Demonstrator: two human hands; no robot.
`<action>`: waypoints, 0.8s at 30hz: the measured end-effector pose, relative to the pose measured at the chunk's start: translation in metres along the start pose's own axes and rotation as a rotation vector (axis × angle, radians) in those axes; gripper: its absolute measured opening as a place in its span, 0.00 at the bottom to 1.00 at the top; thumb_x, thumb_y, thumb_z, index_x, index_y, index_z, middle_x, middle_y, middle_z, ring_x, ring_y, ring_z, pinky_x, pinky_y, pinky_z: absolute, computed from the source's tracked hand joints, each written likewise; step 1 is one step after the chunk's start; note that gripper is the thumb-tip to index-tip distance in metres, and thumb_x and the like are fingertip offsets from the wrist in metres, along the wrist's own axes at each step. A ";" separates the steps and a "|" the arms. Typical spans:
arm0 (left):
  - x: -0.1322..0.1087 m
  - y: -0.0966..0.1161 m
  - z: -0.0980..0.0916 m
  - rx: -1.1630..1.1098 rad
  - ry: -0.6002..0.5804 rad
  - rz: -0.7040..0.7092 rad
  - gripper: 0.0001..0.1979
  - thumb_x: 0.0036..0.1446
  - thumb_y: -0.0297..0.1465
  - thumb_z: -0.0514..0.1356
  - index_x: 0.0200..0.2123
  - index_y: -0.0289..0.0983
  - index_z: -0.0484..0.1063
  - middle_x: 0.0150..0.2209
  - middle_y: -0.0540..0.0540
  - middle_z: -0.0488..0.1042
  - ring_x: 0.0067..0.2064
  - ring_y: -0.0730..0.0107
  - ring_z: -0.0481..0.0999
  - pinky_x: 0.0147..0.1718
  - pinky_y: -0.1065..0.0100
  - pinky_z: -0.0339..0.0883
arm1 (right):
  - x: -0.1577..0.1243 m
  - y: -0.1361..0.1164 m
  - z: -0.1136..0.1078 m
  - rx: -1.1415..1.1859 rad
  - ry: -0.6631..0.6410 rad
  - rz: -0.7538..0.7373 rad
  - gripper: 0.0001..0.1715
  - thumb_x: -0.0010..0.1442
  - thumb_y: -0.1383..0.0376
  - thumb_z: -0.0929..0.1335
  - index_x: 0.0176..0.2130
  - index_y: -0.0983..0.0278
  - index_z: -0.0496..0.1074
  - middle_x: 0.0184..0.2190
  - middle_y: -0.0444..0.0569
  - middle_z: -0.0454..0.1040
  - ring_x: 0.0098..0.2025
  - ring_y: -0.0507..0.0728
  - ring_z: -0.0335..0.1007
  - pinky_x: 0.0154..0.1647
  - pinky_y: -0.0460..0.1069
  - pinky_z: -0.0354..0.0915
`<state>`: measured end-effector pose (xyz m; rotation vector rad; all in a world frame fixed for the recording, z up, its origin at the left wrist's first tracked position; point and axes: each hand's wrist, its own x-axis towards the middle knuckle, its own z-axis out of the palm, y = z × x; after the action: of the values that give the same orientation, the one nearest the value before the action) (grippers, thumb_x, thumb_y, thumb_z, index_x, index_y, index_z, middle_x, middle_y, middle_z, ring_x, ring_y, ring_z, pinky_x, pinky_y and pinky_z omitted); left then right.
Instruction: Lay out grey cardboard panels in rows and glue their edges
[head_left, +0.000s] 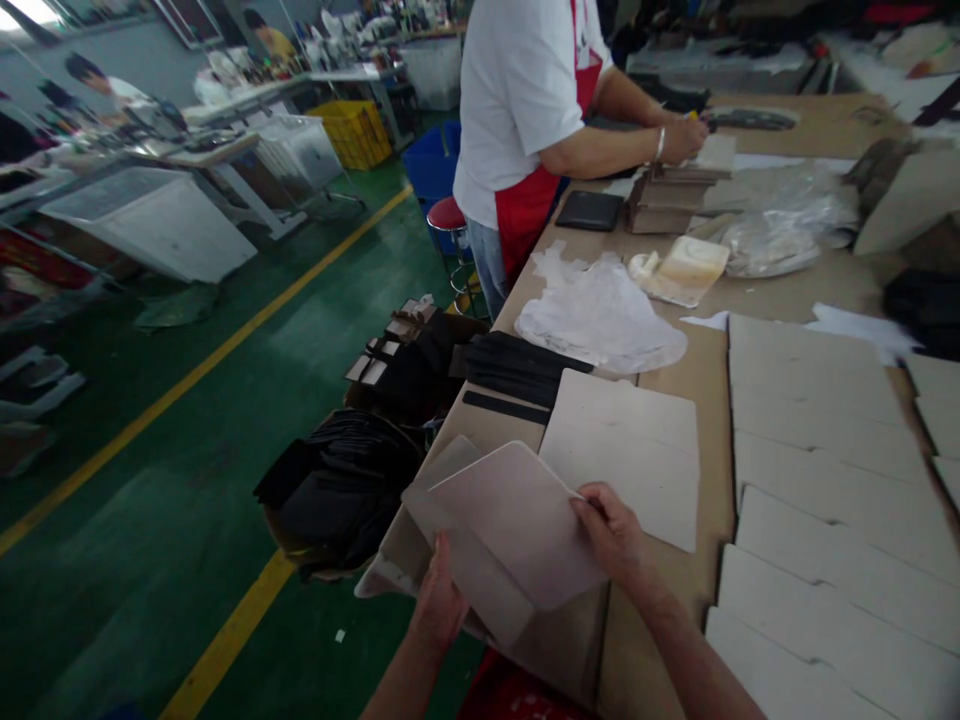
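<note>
My right hand (615, 535) pinches the right edge of a pale flat panel (517, 520) with rounded corners, held tilted above the table's near edge. A second pale panel (491, 590) lies beneath it, partly covered, and my left hand (441, 600) grips this lower one at its left side, thumb on top. Whether they are separate or two flaps of one folded piece, I cannot tell. Just beyond, more pale panels (637, 440) lie flat on the table, beside a black strip (506, 407) and a stack of black pieces (517, 362).
Overlapping rows of pale panels (832, 520) cover the table's right side. White crumpled sheeting (607, 315) lies farther back. Boxes of black pieces (345, 480) stand on the floor at left. Across the table corner, a co-worker in a red apron (525, 225) handles stacked pieces (667, 200).
</note>
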<state>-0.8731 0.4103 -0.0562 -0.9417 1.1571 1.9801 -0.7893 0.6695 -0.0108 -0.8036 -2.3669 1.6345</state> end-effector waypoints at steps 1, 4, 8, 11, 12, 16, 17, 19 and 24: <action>-0.004 0.004 -0.002 -0.015 0.036 0.033 0.29 0.67 0.43 0.59 0.66 0.37 0.66 0.55 0.38 0.80 0.59 0.52 0.79 0.60 0.53 0.73 | 0.006 0.004 -0.018 -0.011 -0.014 0.055 0.18 0.65 0.50 0.62 0.35 0.59 0.70 0.24 0.42 0.68 0.28 0.54 0.65 0.29 0.48 0.61; -0.022 0.023 -0.018 -0.064 0.192 0.186 0.25 0.69 0.36 0.57 0.66 0.39 0.65 0.52 0.41 0.82 0.56 0.59 0.81 0.60 0.58 0.73 | 0.025 0.021 -0.062 -0.192 -0.152 0.100 0.19 0.64 0.50 0.61 0.37 0.59 0.73 0.28 0.43 0.73 0.31 0.56 0.69 0.32 0.49 0.62; -0.051 0.056 -0.052 0.010 0.241 0.208 0.25 0.68 0.32 0.59 0.66 0.38 0.65 0.43 0.45 0.85 0.45 0.59 0.85 0.57 0.57 0.76 | 0.037 0.045 -0.079 -0.345 -0.264 0.037 0.19 0.63 0.53 0.60 0.35 0.59 0.74 0.31 0.46 0.77 0.34 0.58 0.73 0.38 0.52 0.64; -0.067 0.069 -0.062 0.047 0.299 0.186 0.26 0.68 0.33 0.57 0.67 0.36 0.63 0.38 0.44 0.85 0.43 0.57 0.86 0.54 0.55 0.78 | 0.040 0.054 -0.072 -0.385 -0.256 0.007 0.19 0.63 0.54 0.60 0.37 0.59 0.75 0.34 0.49 0.79 0.37 0.60 0.74 0.41 0.53 0.64; -0.070 0.069 -0.061 0.055 0.312 0.187 0.25 0.68 0.33 0.57 0.67 0.35 0.63 0.38 0.44 0.85 0.43 0.57 0.86 0.54 0.55 0.78 | 0.041 0.056 -0.070 -0.401 -0.251 -0.001 0.19 0.63 0.55 0.60 0.37 0.60 0.76 0.35 0.50 0.80 0.39 0.61 0.74 0.43 0.54 0.64; -0.071 0.057 -0.047 0.061 0.263 0.132 0.24 0.67 0.34 0.58 0.65 0.34 0.66 0.43 0.40 0.85 0.46 0.53 0.85 0.54 0.52 0.78 | 0.045 0.061 -0.064 -0.471 -0.209 -0.015 0.18 0.63 0.59 0.61 0.42 0.62 0.77 0.42 0.54 0.80 0.44 0.63 0.75 0.49 0.56 0.65; -0.070 0.053 -0.044 0.056 0.250 0.116 0.24 0.67 0.34 0.59 0.64 0.35 0.67 0.45 0.39 0.85 0.47 0.51 0.85 0.54 0.51 0.78 | 0.046 0.062 -0.063 -0.489 -0.190 -0.015 0.18 0.63 0.59 0.61 0.42 0.62 0.77 0.42 0.56 0.79 0.45 0.64 0.74 0.50 0.57 0.66; -0.067 0.044 -0.036 0.046 0.229 0.102 0.23 0.66 0.34 0.60 0.63 0.36 0.68 0.47 0.39 0.84 0.50 0.51 0.84 0.54 0.51 0.78 | 0.044 0.060 -0.061 -0.527 -0.142 -0.021 0.17 0.62 0.61 0.62 0.43 0.63 0.77 0.44 0.58 0.77 0.48 0.65 0.73 0.53 0.59 0.65; -0.060 0.023 -0.008 0.002 0.148 0.110 0.22 0.66 0.33 0.61 0.62 0.40 0.70 0.51 0.42 0.83 0.52 0.56 0.83 0.56 0.55 0.77 | 0.004 0.028 -0.035 -0.216 -0.025 0.039 0.22 0.65 0.51 0.64 0.49 0.62 0.75 0.48 0.59 0.77 0.53 0.66 0.71 0.58 0.61 0.66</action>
<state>-0.8576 0.3838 0.0003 -1.0586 1.3181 2.0227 -0.7686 0.7072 -0.0229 -0.8751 -2.5931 1.4260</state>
